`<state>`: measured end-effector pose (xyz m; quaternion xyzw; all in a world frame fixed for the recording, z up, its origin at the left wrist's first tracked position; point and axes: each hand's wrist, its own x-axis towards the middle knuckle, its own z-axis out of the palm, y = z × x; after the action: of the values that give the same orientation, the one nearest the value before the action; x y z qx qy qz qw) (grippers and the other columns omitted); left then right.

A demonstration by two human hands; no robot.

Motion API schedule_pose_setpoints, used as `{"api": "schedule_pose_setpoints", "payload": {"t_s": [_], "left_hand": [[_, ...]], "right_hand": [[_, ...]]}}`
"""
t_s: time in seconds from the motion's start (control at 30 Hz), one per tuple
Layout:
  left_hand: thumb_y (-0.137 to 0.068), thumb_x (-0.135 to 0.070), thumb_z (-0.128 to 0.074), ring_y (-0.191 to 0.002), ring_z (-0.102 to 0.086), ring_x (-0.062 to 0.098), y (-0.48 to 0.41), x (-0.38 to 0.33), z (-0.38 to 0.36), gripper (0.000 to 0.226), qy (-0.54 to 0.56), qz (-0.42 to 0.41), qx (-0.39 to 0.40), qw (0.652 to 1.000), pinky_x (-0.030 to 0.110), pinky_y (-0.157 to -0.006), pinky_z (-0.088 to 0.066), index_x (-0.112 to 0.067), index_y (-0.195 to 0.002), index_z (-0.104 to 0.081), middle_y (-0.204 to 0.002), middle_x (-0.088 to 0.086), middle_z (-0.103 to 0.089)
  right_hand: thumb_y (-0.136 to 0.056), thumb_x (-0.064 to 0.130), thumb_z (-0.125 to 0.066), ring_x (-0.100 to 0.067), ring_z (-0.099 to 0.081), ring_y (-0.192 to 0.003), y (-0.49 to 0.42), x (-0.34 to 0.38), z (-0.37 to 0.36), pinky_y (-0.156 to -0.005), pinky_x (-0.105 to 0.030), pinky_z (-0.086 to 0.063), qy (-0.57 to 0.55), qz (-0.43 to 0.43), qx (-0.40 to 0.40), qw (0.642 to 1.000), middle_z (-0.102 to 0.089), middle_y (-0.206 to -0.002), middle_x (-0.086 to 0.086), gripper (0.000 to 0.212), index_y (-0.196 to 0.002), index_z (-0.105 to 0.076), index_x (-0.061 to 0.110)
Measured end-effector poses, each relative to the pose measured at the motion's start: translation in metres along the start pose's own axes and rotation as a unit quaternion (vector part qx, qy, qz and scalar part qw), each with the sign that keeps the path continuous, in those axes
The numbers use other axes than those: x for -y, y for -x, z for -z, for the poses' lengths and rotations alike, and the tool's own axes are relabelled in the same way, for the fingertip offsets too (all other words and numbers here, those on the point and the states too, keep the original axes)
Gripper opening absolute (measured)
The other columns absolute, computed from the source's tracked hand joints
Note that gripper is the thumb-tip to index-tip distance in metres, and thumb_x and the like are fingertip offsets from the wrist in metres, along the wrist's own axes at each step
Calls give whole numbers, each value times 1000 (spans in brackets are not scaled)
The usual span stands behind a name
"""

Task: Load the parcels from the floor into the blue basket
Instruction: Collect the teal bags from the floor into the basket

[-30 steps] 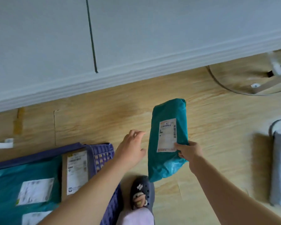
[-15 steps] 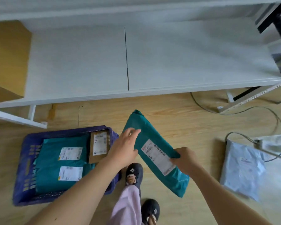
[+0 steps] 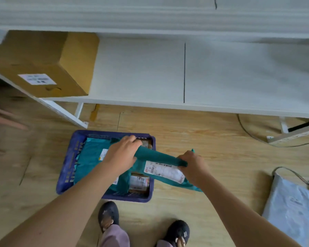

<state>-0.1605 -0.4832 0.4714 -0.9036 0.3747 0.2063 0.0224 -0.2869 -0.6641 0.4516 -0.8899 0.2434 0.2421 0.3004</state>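
Teal parcel (image 3: 155, 155) got carried over the right rim of the blue basket (image 3: 68, 163), left grip (image 3: 121, 154) and right grip (image 3: 191, 164) both clamped on it; nearly loaded.

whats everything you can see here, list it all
basket: one, blue, on the floor in front of the shelf
held parcel: one, teal with a white label, over the basket's right edge
packed parcels: at least one, teal, inside the basket
brown parcel: one, brown, inside the basket on its right side
grey parcel: one, grey, on the floor at far right
cardboard box: one, brown, on the shelf at left
shelf: one, white, across the top
cable: one, grey, on the floor at right
shoes: two, dark, bottom of view
left hand: one, bare, grips the held parcel over the basket
right hand: one, bare, grips the held parcel by its label
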Motion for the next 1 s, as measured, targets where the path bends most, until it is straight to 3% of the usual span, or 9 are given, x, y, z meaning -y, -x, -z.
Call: {"api": "schedule_pose_setpoints", "payload": {"t_s": [0.1,0.3,0.43,0.53,0.73,0.87,1.0], "left_hand": [[-91,-25,-57,-108,-51,14,12,36,-9,26,0,22,7,1000,29,-75,-48,-18,-115,-53,-113,-3,-49],[-96,-31,-48,-103,-53,15,23,123,-36,26,2,35,23,999,28,-67,-44,-17,-117,-54,-110,-3,-51],[-97,-32,-47,-107,-52,14,24,188,-65,28,15,41,44,998,30,-75,-50,-18,-120,-54,-112,-4,-52],[-97,-32,-46,-108,-51,13,16,230,-97,30,27,41,68,996,28,-73,-47,-19,-123,-53,-114,-5,-51],[-98,-32,-44,-112,-51,15,-7,294,-166,31,46,50,112,991,31,-81,-49,-17,-124,-52,-118,-3,-52],[-98,-35,-43,-115,-52,19,-22,324,-211,36,70,69,174,980,35,-88,-48,-15,-127,-51,-127,1,-51],[-97,-37,-43,-116,-53,23,-39,344,-248,37,56,76,230,969,33,-89,-43,-15,-125,-54,-128,3,-52]], "right_hand": [[-90,12,-48,-21,-57,-95,-10,30,-22,-65,-24,-39,4,7,-18,1000,-57,-110,0,33,-114,-65,28],[-88,15,-53,-21,-56,-102,-38,87,-67,-68,-22,-34,20,5,-17,1000,-55,-116,-1,32,-118,-61,24],[-88,14,-52,-21,-56,-102,-64,121,-111,-76,-26,-43,40,-25,7,999,-55,-118,-1,32,-118,-60,22],[-89,13,-51,-21,-58,-100,-87,144,-151,-78,-28,-46,46,-38,22,998,-58,-118,0,32,-117,-61,25],[-89,8,-49,-21,-57,-109,-136,167,-227,-83,-29,-48,54,-67,48,995,-52,-130,2,47,-132,-50,26],[-89,3,-46,-23,-56,-112,-162,173,-267,-88,-32,-50,46,-61,54,996,-38,-141,3,57,-140,-37,25],[-88,2,-48,-25,-44,-128,-181,172,-307,-90,-32,-51,54,-45,77,995,-2,-157,2,75,-148,-14,32]]}}
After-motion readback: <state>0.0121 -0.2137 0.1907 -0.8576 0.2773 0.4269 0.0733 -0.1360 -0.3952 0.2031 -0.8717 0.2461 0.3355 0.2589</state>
